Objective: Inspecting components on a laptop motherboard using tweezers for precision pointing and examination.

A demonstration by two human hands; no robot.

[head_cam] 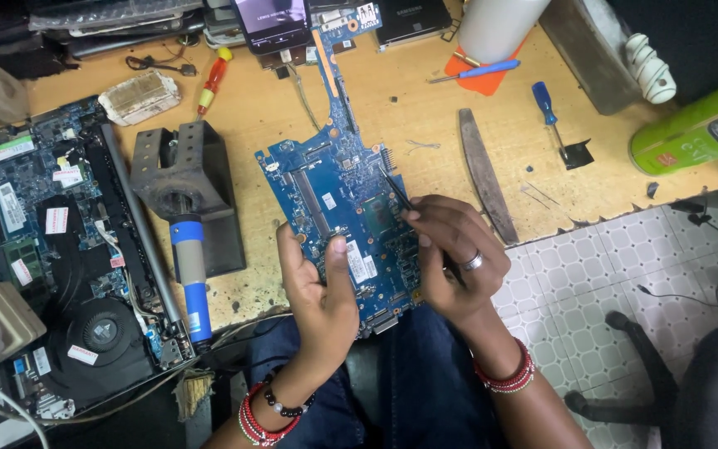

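At the near edge of the wooden workbench, a blue rectangular laptop circuit board [344,218] lay with its long axis running away from the person, its near end between both hands. The left hand [319,291] clasped that lower edge, thumb pressed on top. The right hand [457,259], nearer the dark square chip, pinched a thin black probe [395,189] angled up-left over the board.

Motherboard's [334,199] lower edge behind hands

Two hands were in view: the left hand [319,287] and the right hand [452,259]. Under them lay one blue circuit board [334,195]. Beyond the right hand there were two blue-handled screwdrivers [545,101], and beyond the left hand one red-and-yellow screwdriver [212,81]. To the left of the left hand there was one opened laptop [60,249] with one round fan [100,331].
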